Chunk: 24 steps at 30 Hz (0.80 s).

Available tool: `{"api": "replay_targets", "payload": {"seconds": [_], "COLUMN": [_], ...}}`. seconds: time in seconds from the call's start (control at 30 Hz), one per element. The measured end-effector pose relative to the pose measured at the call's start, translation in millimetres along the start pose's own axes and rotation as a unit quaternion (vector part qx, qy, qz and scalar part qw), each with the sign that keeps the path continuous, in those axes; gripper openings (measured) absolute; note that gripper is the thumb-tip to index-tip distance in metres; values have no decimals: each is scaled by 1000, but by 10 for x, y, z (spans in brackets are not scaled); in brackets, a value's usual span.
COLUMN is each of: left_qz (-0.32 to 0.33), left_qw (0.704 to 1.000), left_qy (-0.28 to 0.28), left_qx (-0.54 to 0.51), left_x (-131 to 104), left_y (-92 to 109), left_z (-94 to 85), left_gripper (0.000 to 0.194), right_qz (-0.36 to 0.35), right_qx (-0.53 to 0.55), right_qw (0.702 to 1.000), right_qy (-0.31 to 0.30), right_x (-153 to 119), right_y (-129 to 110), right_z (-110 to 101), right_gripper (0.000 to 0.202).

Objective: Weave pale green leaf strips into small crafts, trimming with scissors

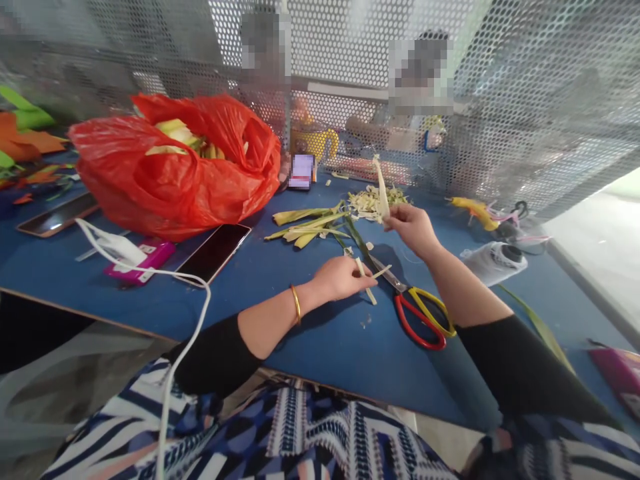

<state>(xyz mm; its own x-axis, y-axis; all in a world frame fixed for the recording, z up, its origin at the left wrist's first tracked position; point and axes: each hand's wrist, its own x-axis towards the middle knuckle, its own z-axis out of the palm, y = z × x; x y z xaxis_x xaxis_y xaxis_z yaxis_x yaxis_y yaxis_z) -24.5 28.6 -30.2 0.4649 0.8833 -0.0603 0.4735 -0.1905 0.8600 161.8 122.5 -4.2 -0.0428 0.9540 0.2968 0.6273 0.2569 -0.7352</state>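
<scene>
My left hand point(345, 278) pinches pale strips point(367, 283), low over the blue table point(310, 340). Right hand point(413, 230) grips one pale husk piece point(381, 187) upright, at the near edge of the shavings pile point(370, 202). Scissors point(400, 287) lie between my forearms, handles toward the near right.

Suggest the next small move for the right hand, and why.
I'd probably lower the right hand and its upright pale strip toward the left hand. The left hand pinches crossed pale pieces low over the table, while the strip is held up and apart, near the shredded heap. Scissors lie close by, so I'd stay off their blades.
</scene>
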Motion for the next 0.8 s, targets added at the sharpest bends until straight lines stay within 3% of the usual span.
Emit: {"api": "replay_targets", "payload": {"seconds": [0.07, 0.13, 0.2, 0.3, 0.47, 0.57, 0.8], "left_qz": [18, 49, 63, 82, 77, 53, 10], "left_qw": [999, 998, 987, 948, 938, 929, 904], "left_qy": [18, 38, 91, 182, 185, 239, 209], "left_qx": [37, -2, -113, -248, -283, -277, -372], "left_x": [-31, -44, -29, 34, 119, 124, 103], "left_y": [39, 104, 187, 328, 446, 397, 359], "left_z": [-67, -149, -231, -295, -211, -171, -156], "left_gripper": [35, 50, 45, 31, 18, 17, 7], "right_qz": [25, 54, 79, 85, 71, 79, 119], "right_qx": [139, 215, 264, 303, 307, 299, 325], "right_qw": [990, 975, 961, 949, 946, 950, 938], "right_qy": [-7, 1, 7, -20, -71, -44, -12], "right_x": [-195, -412, -608, -800, -879, -893, -989], "right_y": [-53, -135, -242, -420, -634, -652, -593], "right_z": [-95, -174, -230, -260, -135, -3, 102], "right_gripper": [19, 24, 26, 27, 33, 38, 37]}}
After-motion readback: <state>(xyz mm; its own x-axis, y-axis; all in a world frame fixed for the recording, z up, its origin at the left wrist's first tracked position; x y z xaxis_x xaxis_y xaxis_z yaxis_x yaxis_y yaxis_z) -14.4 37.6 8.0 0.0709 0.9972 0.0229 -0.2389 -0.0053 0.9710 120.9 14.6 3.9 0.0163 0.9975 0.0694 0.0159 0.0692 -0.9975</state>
